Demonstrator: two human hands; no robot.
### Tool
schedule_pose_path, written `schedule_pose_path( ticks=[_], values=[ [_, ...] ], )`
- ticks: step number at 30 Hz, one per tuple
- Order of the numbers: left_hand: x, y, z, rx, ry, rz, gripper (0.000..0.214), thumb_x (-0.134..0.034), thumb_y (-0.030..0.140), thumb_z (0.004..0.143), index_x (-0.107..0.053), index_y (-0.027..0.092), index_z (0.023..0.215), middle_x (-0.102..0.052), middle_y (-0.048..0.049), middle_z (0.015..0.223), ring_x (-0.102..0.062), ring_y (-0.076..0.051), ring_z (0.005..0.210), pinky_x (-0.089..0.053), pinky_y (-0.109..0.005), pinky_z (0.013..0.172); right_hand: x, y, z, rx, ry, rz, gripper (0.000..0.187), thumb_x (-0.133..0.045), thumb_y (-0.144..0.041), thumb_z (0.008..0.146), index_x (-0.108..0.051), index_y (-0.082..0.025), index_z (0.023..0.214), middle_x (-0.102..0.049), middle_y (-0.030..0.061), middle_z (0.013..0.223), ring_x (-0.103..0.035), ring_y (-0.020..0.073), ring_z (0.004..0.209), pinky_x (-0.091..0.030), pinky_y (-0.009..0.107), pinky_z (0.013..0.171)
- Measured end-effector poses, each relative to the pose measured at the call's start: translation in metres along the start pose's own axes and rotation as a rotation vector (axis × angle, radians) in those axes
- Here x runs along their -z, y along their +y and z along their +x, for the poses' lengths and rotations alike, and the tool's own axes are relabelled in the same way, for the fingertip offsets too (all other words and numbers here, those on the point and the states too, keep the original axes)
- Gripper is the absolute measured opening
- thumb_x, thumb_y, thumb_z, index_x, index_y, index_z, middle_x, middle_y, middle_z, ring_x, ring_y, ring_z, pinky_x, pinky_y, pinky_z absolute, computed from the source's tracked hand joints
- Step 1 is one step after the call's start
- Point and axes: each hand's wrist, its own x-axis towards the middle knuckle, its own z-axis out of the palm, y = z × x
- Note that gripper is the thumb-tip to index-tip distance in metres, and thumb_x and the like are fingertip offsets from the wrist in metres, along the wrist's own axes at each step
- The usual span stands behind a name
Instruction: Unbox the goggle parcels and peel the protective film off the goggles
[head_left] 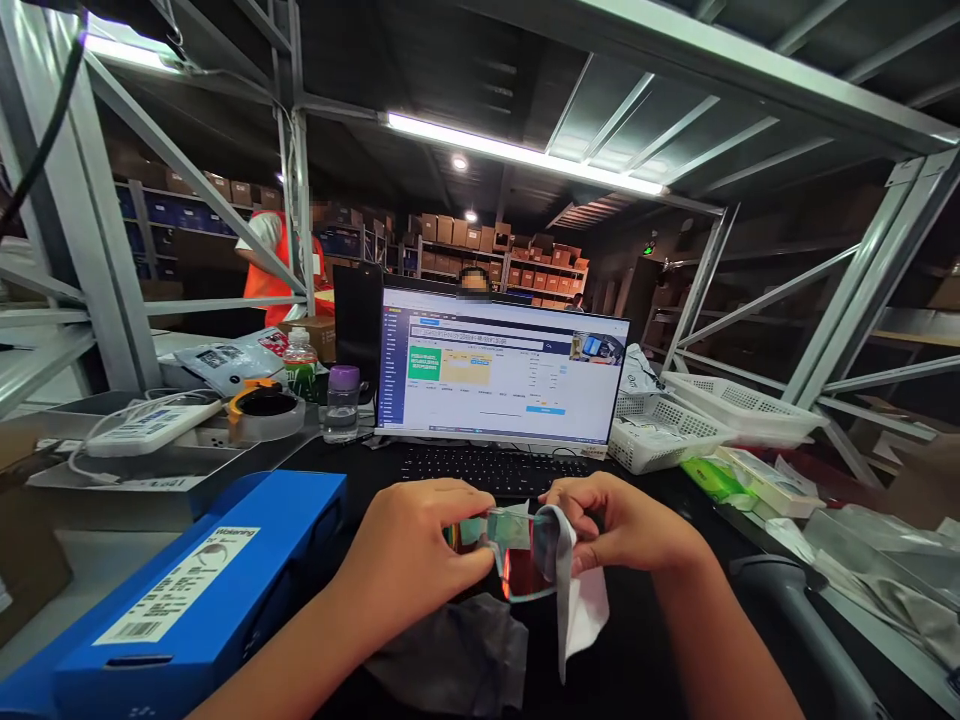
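My left hand point(420, 540) is closed on a pair of sunglasses point(525, 575) with reddish mirrored lenses, thumb and fingers pinching one side. At the other side, my right hand point(619, 525) pinches a white cloth point(589, 612), which is folded over the edge of the lens and hangs down. Some right fingertips are hidden behind the cloth. Below the sunglasses, a crumpled grey pouch point(457, 660) lies on the black table surface. A blue box point(300, 510) with a white label is beside my left forearm.
Ahead stand a black keyboard point(487, 466) and a lit monitor point(510, 400). A purple-capped bottle point(343, 405) and tape roll point(266, 405) are at left. White baskets point(660, 440) and a handheld scanner point(802, 610) are at right. A person in an orange vest point(268, 255) is beyond the metal frame.
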Motion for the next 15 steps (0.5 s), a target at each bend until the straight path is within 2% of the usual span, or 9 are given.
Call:
schedule_pose_path(
  ticks=[6, 10, 13, 15],
  values=[
    [-0.002, -0.002, 0.0, -0.025, 0.039, -0.021, 0.019, -0.064, 0.013, 0.07, -0.075, 0.024, 0.081, -0.074, 0.0008, 0.077, -0.067, -0.015, 0.066, -0.052, -0.024, 0.065, 0.002, 0.004, 0.004, -0.005, 0.072, 0.025, 0.06, -0.092, -0.044, 0.059, -0.037, -0.02, 0.054, -0.052, -0.0015, 0.069, -0.047, 0.015, 0.072, -0.035, 0.027, 0.065],
    [-0.003, -0.002, 0.001, -0.067, 0.049, 0.034, 0.016, -0.063, 0.014, 0.073, -0.074, 0.023, 0.08, -0.072, 0.0014, 0.071, -0.064, -0.013, 0.061, -0.049, -0.022, 0.06, -0.001, 0.003, 0.007, -0.024, 0.099, -0.051, 0.058, -0.091, -0.041, 0.061, -0.038, -0.019, 0.053, -0.053, -0.0005, 0.072, -0.046, 0.0146, 0.071, -0.035, 0.026, 0.063],
    [-0.01, -0.002, 0.0, -0.122, 0.074, 0.135, 0.011, -0.063, 0.016, 0.076, -0.072, 0.022, 0.078, -0.07, 0.0012, 0.068, -0.063, -0.013, 0.059, -0.045, -0.023, 0.057, -0.019, 0.002, 0.013, -0.085, 0.168, -0.031, 0.053, -0.084, -0.033, 0.067, -0.034, -0.02, 0.055, -0.045, -0.0042, 0.065, -0.039, 0.0113, 0.063, -0.03, 0.024, 0.057],
    [-0.017, -0.003, -0.002, -0.181, 0.1, 0.218, 0.011, -0.06, 0.014, 0.077, -0.069, 0.02, 0.075, -0.068, 0.0006, 0.067, -0.063, -0.015, 0.059, -0.043, -0.025, 0.055, -0.037, 0.003, 0.019, -0.121, 0.295, -0.05, 0.049, -0.079, -0.025, 0.068, -0.032, -0.021, 0.055, -0.04, -0.0063, 0.06, -0.034, 0.0103, 0.06, -0.027, 0.024, 0.056]
  ],
)
